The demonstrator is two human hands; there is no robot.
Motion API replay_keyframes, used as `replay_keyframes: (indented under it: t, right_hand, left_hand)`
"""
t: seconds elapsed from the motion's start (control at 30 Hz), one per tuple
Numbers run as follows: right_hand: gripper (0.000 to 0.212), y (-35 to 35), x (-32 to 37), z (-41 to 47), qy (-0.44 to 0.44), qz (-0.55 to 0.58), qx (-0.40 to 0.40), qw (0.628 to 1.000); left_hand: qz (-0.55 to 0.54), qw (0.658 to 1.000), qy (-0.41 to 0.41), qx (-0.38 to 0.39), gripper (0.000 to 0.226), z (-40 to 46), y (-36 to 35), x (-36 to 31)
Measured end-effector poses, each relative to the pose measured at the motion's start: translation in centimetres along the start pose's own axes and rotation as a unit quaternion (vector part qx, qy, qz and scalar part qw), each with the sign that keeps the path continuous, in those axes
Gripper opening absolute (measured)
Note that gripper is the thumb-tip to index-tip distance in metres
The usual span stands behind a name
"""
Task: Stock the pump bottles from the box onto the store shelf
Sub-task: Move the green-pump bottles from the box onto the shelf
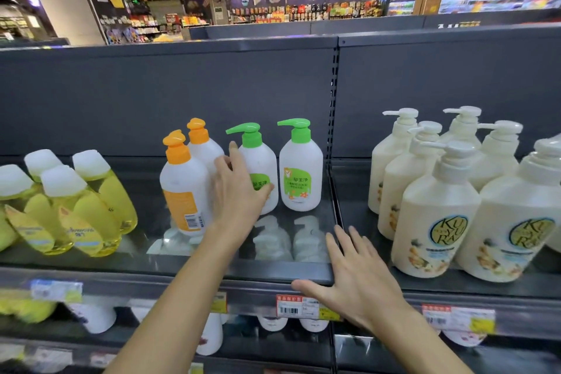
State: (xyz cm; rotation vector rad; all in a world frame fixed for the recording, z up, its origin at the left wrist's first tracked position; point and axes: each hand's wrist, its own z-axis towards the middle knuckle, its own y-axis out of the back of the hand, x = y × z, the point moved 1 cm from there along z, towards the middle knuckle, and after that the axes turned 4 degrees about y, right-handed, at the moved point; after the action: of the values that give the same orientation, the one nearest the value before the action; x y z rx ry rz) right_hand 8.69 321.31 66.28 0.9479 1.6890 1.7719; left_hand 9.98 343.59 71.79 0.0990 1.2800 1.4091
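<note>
Two white bottles with green pumps stand side by side on the dark top shelf [273,273]. My left hand [236,191] is wrapped around the left green-pump bottle [261,161], thumb across its label and fingers behind its left side. The right green-pump bottle [300,173] stands free just beside it. Two white bottles with orange caps [182,185] stand immediately left of my left hand. My right hand [355,276] is flat with fingers spread over the shelf's front edge and holds nothing. The box is not in view.
Several yellow bottles with white caps [76,206] fill the shelf's left end. Large cream pump bottles [434,222] crowd the neighbouring bay on the right. Price tags [297,307] run along the shelf front, with more bottles on the shelf below.
</note>
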Motion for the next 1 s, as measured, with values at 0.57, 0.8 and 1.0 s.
replay_keyframes:
  t: [0.57, 0.8, 1.0]
  right_hand:
    - [0.12, 0.1, 0.1, -0.2, -0.002, 0.012, -0.001, 1.0]
    - [0.118, 0.9, -0.4, -0.1, 0.017, 0.052, 0.005, 0.998]
    - [0.104, 1.9, 3.2, -0.9, 0.118, 0.083, -0.043, 0.989]
  left_hand:
    - [0.044, 0.998, -0.029, 0.029, 0.102, 1.0, -1.3, -0.1]
    - [0.037, 0.996, -0.086, 0.003, 0.07, -5.4, 2.7, -0.7]
    - [0.105, 0.993, -0.046, 0.019, 0.063, -15.1, 9.0, 4.1]
